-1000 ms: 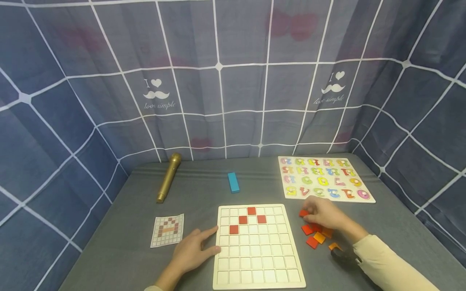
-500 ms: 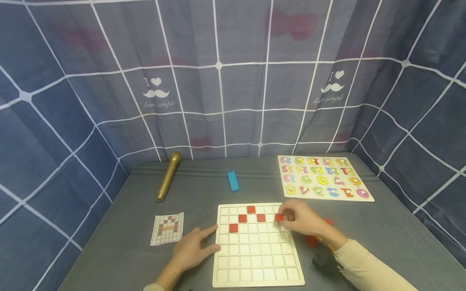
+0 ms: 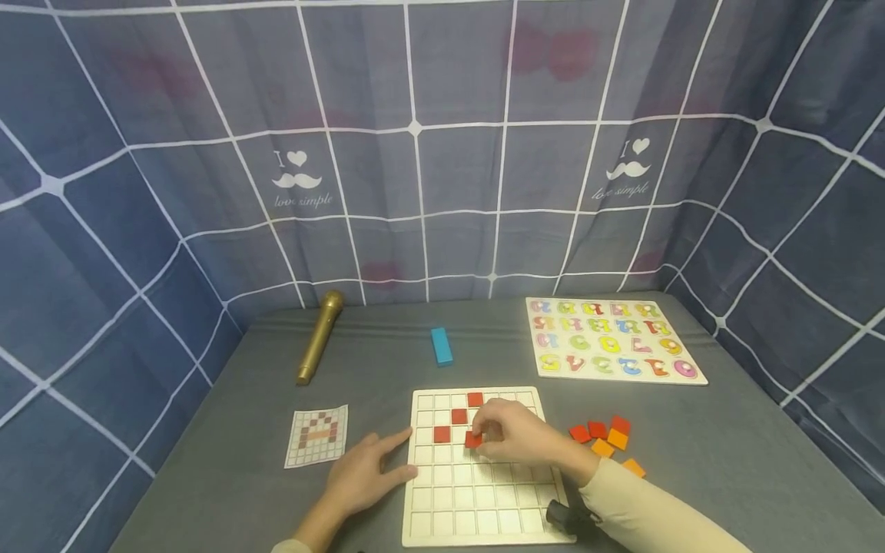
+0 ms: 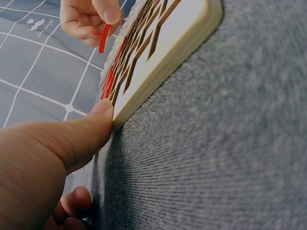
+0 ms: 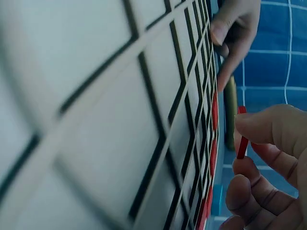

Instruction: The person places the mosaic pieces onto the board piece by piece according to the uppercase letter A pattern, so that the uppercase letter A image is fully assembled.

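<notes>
The thin red square tile [image 5: 242, 143] is probably light, stiff and smooth, best taken by opposite edges. The right hand [image 3: 515, 434] pinches it above the cream, wooden-looking gridded board [image 3: 484, 499]; the left hand [image 3: 365, 475], thumb and forefinger spread, touches the board's left edge.

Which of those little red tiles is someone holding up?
The red tile pinched in the right hand, held clear of the board. The other red tiles in view lie in the board's squares or on the table to its right.
</notes>
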A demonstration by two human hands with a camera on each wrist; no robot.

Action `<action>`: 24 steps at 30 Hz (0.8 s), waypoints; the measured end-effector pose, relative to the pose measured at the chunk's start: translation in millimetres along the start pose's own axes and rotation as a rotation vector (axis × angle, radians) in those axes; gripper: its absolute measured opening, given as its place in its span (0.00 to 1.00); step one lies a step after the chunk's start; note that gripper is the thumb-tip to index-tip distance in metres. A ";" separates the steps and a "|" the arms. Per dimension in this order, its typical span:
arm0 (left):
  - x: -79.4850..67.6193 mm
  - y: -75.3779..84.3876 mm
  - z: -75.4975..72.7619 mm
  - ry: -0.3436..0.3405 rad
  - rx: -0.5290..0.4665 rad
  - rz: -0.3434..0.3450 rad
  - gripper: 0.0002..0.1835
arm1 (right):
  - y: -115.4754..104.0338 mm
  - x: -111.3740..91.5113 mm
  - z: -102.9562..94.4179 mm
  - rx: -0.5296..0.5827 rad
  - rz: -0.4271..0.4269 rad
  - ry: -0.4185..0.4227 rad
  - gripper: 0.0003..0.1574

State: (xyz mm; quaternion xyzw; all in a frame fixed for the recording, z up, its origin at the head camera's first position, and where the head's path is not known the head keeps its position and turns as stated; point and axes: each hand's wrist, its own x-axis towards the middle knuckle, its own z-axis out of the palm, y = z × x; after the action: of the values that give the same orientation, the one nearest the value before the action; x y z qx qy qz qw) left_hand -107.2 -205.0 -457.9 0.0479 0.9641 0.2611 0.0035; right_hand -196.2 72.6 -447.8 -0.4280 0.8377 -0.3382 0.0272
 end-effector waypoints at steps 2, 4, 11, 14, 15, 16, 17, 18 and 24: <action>0.3 -0.5 0.5 0.002 0.008 -0.005 0.34 | -5.3 4.3 3.2 0.008 0.001 -0.022 0.10; 1.1 -0.5 1.4 -0.002 0.009 -0.002 0.34 | -10.0 7.7 6.3 0.011 0.013 -0.042 0.10; 3.5 1.1 1.2 -0.002 0.012 0.024 0.34 | -19.7 16.6 16.1 -0.047 0.010 -0.083 0.10; 3.9 0.4 -0.2 0.011 0.015 0.016 0.33 | -23.1 20.3 18.9 -0.057 -0.004 -0.087 0.10; 4.1 0.1 -0.4 0.009 0.015 0.006 0.33 | -24.2 21.0 19.6 -0.050 -0.002 -0.091 0.10; 3.8 -0.4 -0.3 0.014 0.019 0.010 0.33 | -25.4 21.5 20.1 -0.047 0.003 -0.096 0.10; 3.5 -0.6 -0.4 0.014 0.019 0.008 0.33 | -26.4 21.8 20.9 -0.046 0.002 -0.099 0.10; 3.3 -1.0 -0.1 0.013 0.020 0.007 0.33 | -27.3 22.0 21.6 -0.044 0.007 -0.105 0.10; 1.6 -1.9 0.9 0.007 0.014 0.002 0.33 | -30.3 22.1 25.5 -0.062 0.037 -0.122 0.12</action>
State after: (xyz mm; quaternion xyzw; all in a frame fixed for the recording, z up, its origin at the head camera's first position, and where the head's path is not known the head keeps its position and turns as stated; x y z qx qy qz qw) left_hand -108.9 -206.1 -459.6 0.0479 0.9660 0.2542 -0.0003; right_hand -180.5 30.2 -444.1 -0.4331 0.8522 -0.2846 0.0711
